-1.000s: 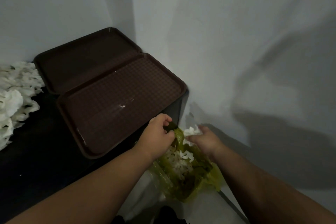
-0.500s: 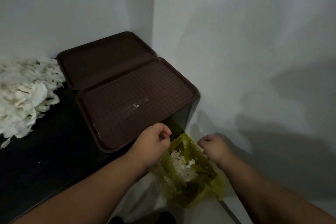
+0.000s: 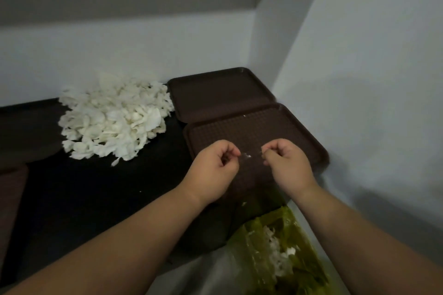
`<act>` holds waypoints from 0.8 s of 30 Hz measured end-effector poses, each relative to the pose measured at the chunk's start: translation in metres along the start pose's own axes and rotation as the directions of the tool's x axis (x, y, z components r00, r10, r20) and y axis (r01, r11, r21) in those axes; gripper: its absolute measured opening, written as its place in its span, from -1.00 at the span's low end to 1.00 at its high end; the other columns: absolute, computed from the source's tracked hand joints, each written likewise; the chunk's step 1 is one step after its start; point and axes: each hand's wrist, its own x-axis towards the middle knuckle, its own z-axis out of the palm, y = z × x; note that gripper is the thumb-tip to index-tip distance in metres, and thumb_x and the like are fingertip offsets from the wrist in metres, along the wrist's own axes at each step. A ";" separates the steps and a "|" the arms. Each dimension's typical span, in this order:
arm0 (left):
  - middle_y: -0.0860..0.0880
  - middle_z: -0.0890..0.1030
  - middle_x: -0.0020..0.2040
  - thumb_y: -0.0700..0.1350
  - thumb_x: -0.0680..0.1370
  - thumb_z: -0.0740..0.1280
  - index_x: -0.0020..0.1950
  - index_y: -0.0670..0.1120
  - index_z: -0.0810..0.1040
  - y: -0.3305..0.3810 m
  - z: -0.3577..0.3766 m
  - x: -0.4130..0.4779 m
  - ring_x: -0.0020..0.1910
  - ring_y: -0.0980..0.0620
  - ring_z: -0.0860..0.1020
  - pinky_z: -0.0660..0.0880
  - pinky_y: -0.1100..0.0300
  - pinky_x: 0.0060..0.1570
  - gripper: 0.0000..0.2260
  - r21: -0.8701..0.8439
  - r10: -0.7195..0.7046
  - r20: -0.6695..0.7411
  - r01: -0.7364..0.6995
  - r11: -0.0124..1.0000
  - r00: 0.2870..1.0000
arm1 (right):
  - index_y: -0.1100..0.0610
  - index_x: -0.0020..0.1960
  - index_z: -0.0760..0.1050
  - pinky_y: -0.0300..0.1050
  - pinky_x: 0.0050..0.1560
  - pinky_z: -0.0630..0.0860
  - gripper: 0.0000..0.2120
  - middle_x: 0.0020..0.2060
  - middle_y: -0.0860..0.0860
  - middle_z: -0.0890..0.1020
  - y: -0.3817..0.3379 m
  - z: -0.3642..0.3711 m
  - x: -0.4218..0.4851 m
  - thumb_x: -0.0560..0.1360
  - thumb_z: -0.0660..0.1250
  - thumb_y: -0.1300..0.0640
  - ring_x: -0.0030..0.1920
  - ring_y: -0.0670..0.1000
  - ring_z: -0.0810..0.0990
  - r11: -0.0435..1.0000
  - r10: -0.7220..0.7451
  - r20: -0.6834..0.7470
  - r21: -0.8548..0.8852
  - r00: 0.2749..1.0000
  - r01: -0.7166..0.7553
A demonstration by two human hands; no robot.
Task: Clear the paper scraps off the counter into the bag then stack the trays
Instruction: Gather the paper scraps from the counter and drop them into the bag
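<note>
Paper scrap pile (image 3: 115, 117) on surface (image 3: 96, 199), up-left of both hands; left hand (image 3: 215, 170) nearer. Green bag (image 3: 275, 246) below surface edge, near-right, under right hand (image 3: 285, 163) side. Both hands curled over near tray (image 3: 254, 127); whether pinching white fleck (image 3: 247, 156), cannot tell.

Both bare forearms reach forward; the left hand (image 3: 215, 165) and right hand (image 3: 286, 163) hang close together, not touching, fingers curled into loose fists, thumb sides facing each other

left hand (image 3: 215, 165), right hand (image 3: 286, 163): fingers curled, over near tray (image 3: 299, 132) | far tray (image 3: 220, 93) directly behind | paper scraps (image 3: 112, 122) heaped on table (image 3: 96, 187) | green bag (image 3: 304, 242) below table edge, scraps inside
</note>
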 end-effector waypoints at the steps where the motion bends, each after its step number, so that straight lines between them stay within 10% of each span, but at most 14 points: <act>1: 0.11 0.62 -0.20 -0.17 0.57 0.38 -0.05 0.14 0.57 -0.005 -0.017 -0.002 -0.32 0.21 0.57 0.51 0.35 -0.31 -0.82 -0.006 -0.016 -0.044 0.015 1.000 0.999 | -0.05 -0.15 0.61 -0.18 -0.16 0.50 -0.88 -0.22 -0.03 0.68 -0.010 0.013 -0.001 0.54 0.37 0.12 -0.17 -0.03 0.67 1.000 -0.010 0.028 0.001 1.000 0.010; 12: -0.02 0.63 -0.22 -0.20 0.57 0.36 -0.05 0.09 0.58 -0.108 -0.188 -0.062 -0.41 0.17 0.52 0.48 0.23 -0.36 -0.83 -0.022 -0.282 -0.313 0.290 0.957 0.907 | -0.03 -0.03 0.62 -0.13 -0.14 0.58 -0.92 -0.13 0.04 0.67 -0.078 0.165 -0.023 0.59 0.35 0.09 -0.10 0.04 0.66 0.993 0.012 0.362 -0.111 0.932 0.031; 24: 0.05 0.59 0.00 -0.13 0.57 0.37 0.09 0.11 0.55 -0.169 -0.263 -0.067 -0.18 0.11 0.59 0.60 0.17 -0.09 -0.84 0.117 -0.295 -0.333 0.350 0.930 0.896 | 0.02 0.14 0.56 -0.17 -0.19 0.56 -0.85 -0.09 0.00 0.64 -0.079 0.261 -0.007 0.57 0.38 0.09 -0.14 -0.01 0.65 0.991 0.066 0.319 -0.134 0.946 -0.024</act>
